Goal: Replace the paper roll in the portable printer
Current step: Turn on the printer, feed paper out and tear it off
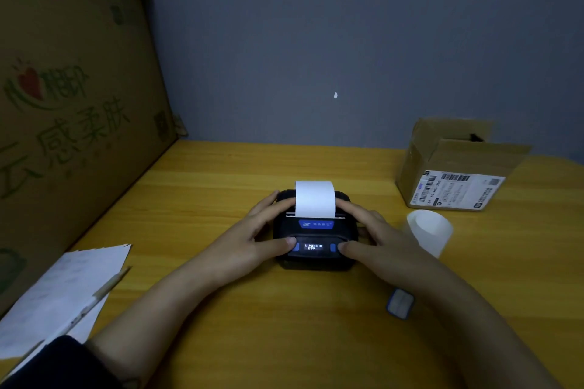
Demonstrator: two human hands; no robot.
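A small black portable printer with a blue label and a lit display sits on the yellow wooden table. Its lid is down, and a white paper strip curls up out of the slot. My left hand grips the printer's left side, thumb on the left blue button. On the right side rests my right hand, its thumb at the right blue button. To the right of the printer, a translucent white roll lies on the table.
An open cardboard box with shipping labels stands at the back right. A small blue-rimmed piece lies at the near right. Paper sheets and a pencil are at the near left. Large cartons wall off the left.
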